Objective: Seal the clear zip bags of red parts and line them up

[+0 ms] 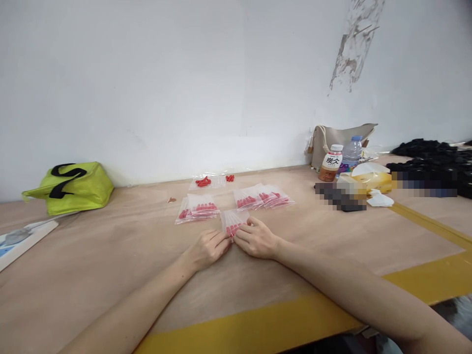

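My left hand (207,248) and my right hand (256,238) meet on a small clear plastic bag (233,220) holding red pieces, flat on the wooden table (110,255). Fingers of both hands pinch the bag's near edge. Behind it lie a stack of filled bags on the left (197,207) and a fanned row of filled bags on the right (263,197). Farther back sits another clear bag with loose red pieces (204,181), and two loose red pieces (230,178) beside it.
A lime-green bag (70,187) stands at the back left near the wall. A beige pouch (337,140), a drink bottle (330,163), a water bottle (352,150), yellow packaging (372,179) and black items (431,157) crowd the back right. Yellow tape (258,324) marks the table's front edge.
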`<state>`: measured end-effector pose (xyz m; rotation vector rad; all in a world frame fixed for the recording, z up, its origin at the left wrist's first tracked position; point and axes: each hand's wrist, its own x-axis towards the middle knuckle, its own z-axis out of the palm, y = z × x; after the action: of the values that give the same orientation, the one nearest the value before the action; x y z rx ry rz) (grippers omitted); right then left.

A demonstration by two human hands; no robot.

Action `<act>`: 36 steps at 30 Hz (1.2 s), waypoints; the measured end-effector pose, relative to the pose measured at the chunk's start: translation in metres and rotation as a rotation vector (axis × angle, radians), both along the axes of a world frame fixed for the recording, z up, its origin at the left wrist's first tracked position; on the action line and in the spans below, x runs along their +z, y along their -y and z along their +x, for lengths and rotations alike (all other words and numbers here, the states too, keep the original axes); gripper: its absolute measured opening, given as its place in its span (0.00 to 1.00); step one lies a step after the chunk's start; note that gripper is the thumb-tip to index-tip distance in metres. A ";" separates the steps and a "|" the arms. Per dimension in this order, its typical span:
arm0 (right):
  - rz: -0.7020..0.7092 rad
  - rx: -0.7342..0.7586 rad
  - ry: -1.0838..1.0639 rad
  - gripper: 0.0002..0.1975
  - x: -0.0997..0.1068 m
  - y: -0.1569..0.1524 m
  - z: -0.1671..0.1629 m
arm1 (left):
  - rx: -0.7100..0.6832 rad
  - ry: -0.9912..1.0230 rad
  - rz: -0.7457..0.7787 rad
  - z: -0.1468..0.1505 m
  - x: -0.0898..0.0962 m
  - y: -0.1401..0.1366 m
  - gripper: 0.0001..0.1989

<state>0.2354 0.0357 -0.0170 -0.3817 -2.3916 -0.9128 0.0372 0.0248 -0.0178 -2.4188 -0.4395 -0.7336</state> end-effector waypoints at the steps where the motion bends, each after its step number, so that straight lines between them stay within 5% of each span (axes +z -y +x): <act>1: -0.001 -0.019 0.004 0.14 0.000 0.000 0.002 | 0.002 0.004 0.001 0.000 0.000 0.000 0.07; 13: -0.067 -0.210 0.039 0.12 -0.003 -0.004 0.043 | 0.030 0.040 -0.013 -0.001 0.002 0.005 0.05; 24: -0.289 -0.091 -0.174 0.07 -0.007 0.004 0.039 | 0.022 0.130 -0.134 -0.005 -0.001 0.013 0.04; 29: -0.611 0.004 -0.326 0.06 -0.007 0.006 0.041 | -0.029 0.157 -0.248 -0.005 0.005 0.015 0.08; 36: -1.229 0.241 -0.842 0.08 0.007 0.004 0.046 | 0.409 0.289 -0.277 -0.035 0.020 -0.018 0.17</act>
<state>0.2813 0.0314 -0.0100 -0.6983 -1.8115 0.8062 0.0019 0.0431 0.0024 -2.3551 -1.1808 -0.8810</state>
